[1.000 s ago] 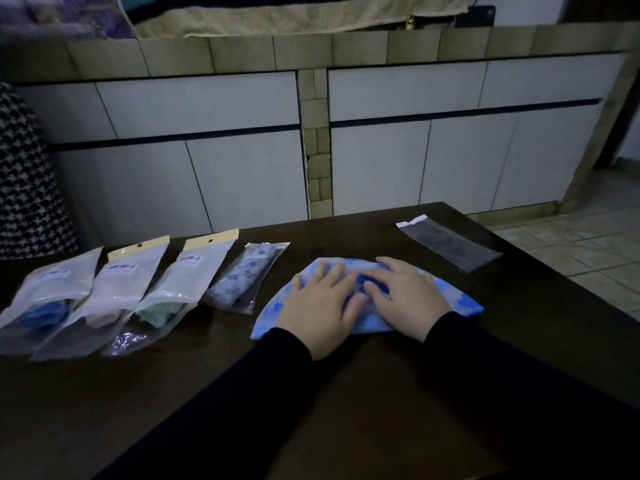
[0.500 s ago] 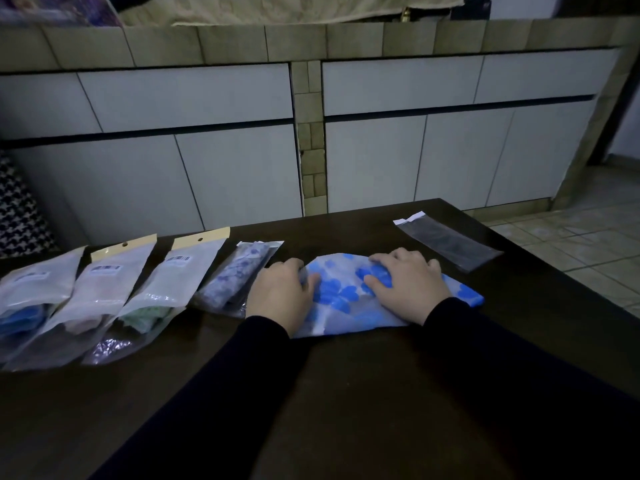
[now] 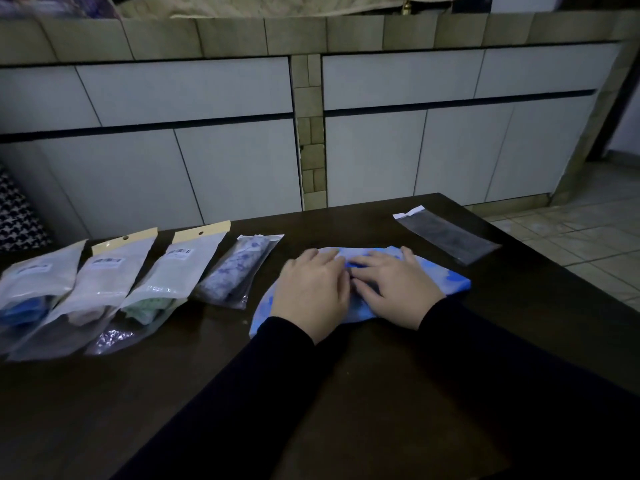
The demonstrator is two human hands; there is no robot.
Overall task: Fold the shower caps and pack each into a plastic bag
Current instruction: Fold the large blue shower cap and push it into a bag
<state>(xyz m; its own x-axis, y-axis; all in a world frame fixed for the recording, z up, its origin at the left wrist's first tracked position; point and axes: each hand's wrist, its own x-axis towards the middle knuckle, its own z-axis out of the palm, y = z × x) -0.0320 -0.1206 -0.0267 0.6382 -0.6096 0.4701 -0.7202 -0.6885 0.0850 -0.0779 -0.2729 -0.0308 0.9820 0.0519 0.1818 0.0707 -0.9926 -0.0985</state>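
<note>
A: Surface, room?
B: Dark wood bench (image 3: pixel 346 393), white cabinets (image 3: pixel 398 150) behind it, tiled floor (image 3: pixel 595 237) at 2 o'clock.
A: Cap?
B: Blue shower cap (image 3: pixel 446 280) lies flat mid-bench, under both palms. Left hand (image 3: pixel 311 289) and right hand (image 3: pixel 391 285) press it, fingers straight, flat, close together.
A: Bags?
B: Empty plastic bag (image 3: pixel 446 235) at 1 o'clock of the cap; four packed bags (image 3: pixel 104 289) at 9 o'clock.

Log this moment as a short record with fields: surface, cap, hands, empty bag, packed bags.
surface: dark table
cap: blue shower cap, flat on the table, partly folded
left hand: fingers straight, pressing the cap
right hand: fingers straight, pressing the cap
empty bag: clear, far right of the cap, untouched
packed bags: four in a row left of the cap
</note>
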